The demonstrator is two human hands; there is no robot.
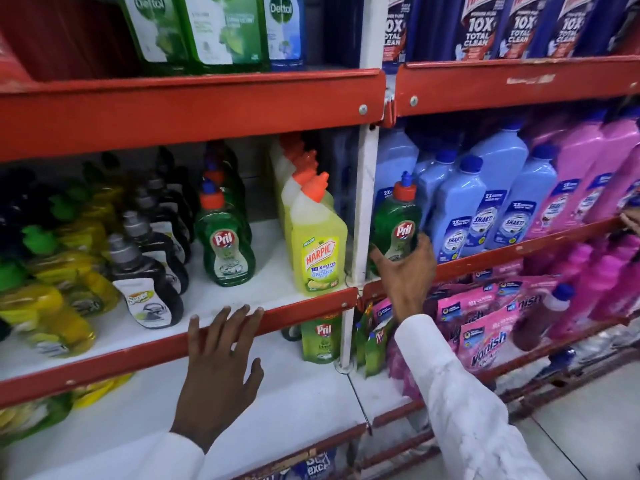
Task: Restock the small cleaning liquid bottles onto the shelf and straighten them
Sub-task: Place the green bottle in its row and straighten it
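My right hand (405,268) grips a small green Pril bottle (396,221) with an orange cap, held upright in front of the white shelf post, right of the middle shelf. My left hand (221,362) is spread flat against the red front lip of the middle shelf (104,362), holding nothing. On that shelf a row of green Pril bottles (227,244) runs front to back. Left of it stand rows of black Super bottles (145,289) and yellow bottles (69,306). A bare white strip lies between the Pril row and the yellow Harpic bottles (317,247).
Blue Shakti bottles (485,209) and pink ones (588,178) fill the right bay. Dettol bottles (207,26) and dark Harpic bottles (502,26) stand above. Pril pouches (320,337) and pink Vanish packs (481,337) sit below. Tiled floor lies at the lower right.
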